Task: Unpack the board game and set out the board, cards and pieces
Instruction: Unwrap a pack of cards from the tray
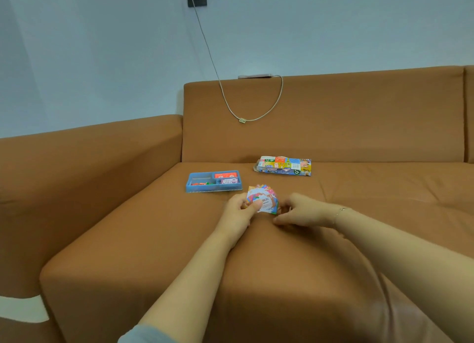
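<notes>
My left hand [241, 209] grips a fanned stack of colourful cards [264, 199] over the sofa seat, thumb on the top card. Just right of the cards sits my right hand [300, 210], fingers curled down near the fan's lower right corner and the cushion; whether it touches a card is unclear. A blue plastic tray [191, 186] lies behind on the left, holding a red card deck [225, 175], a purple-white deck [229, 181] and small orange and green pieces [202, 183]. The folded colourful board or box [284, 166] lies at the back right.
Everything rests on an orange sofa [128, 227] with an armrest on the left and a backrest behind. A white charging cable [225, 101] hangs from a wall socket over the backrest to a phone [254, 76] on top. Bare cushion stretches to the right.
</notes>
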`<action>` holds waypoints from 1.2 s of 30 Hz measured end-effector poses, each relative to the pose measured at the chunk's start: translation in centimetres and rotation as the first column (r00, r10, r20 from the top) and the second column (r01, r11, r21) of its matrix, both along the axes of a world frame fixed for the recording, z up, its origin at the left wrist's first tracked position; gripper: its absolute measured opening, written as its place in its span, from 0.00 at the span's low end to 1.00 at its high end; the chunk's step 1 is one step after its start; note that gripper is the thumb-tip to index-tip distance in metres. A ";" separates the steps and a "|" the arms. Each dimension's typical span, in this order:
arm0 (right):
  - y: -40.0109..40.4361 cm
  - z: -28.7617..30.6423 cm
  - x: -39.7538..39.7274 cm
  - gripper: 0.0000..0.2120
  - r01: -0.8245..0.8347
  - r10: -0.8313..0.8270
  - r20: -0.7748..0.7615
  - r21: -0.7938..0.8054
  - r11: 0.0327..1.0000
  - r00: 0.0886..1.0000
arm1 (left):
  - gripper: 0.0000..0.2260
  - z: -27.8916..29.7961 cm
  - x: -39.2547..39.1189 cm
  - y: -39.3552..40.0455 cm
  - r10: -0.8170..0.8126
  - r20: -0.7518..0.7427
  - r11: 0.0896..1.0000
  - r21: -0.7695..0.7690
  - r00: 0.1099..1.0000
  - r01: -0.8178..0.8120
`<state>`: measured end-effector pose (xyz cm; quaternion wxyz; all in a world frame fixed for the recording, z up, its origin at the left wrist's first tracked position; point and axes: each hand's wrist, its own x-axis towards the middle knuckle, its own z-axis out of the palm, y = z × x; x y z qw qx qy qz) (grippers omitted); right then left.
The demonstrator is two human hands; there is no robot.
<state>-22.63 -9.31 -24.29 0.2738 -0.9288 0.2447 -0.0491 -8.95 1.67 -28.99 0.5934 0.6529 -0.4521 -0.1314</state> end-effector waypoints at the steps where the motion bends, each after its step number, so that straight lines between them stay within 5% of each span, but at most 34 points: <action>1: 0.0 -0.4 0.2 0.05 -0.006 0.008 0.016 -0.067 0.998 1.000 | 0.07 0.1 -0.1 0.1 0.013 0.035 1.000 0.001 0.999 -0.013; 9: 0.7 -1.1 1.0 0.10 -0.026 0.034 0.026 -0.262 0.965 0.999 | 0.13 0.4 -0.8 1.5 0.082 0.353 0.984 0.119 0.932 -0.132; 14: 0.8 -1.7 1.5 0.09 -0.074 0.083 0.020 -0.277 0.958 0.996 | 0.12 0.5 -1.1 1.6 0.077 0.738 0.914 0.216 0.671 -0.343; 21: 1.1 -1.4 0.0 0.14 -0.109 0.011 -0.174 -0.563 0.819 0.985 | 0.13 1.4 -1.6 1.5 -0.104 0.912 0.785 0.320 0.396 -0.530; 25: 2.4 -1.6 0.5 0.15 -0.158 0.019 -0.227 -0.614 0.774 0.974 | 0.11 2.1 -2.3 0.9 -0.205 0.864 0.717 0.452 0.460 -0.531; 32: 2.3 -0.6 0.4 0.17 -0.193 0.041 -0.267 -0.577 0.794 0.963 | 0.08 1.9 -1.1 1.3 -0.207 0.731 0.797 0.512 0.650 -0.321; 36: 2.8 -0.8 0.5 0.15 -0.199 0.031 -0.281 -0.593 0.780 0.959 | 0.10 1.6 -1.5 1.5 -0.198 0.735 0.796 0.507 0.649 -0.332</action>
